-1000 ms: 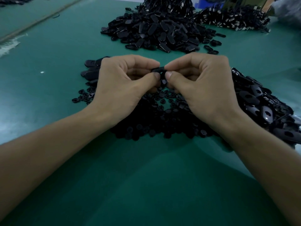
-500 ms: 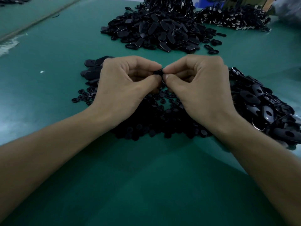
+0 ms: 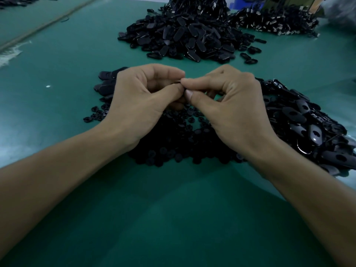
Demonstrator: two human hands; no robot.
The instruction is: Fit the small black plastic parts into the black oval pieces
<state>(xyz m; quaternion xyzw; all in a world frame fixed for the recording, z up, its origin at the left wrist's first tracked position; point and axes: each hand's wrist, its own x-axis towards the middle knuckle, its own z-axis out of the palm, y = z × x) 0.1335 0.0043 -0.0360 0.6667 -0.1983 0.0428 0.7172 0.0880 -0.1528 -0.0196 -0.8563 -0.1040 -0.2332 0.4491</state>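
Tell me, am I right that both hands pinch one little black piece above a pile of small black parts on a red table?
No: the head view shows the table is green, not red. The left hand and right hand do pinch one little black piece above the pile of small black parts.

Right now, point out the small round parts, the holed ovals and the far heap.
small round parts [image 3: 173, 155]: head view, pile's near edge.
holed ovals [image 3: 313, 140]: head view, one oval's glossy face.
far heap [image 3: 181, 33]: head view, heap's middle.
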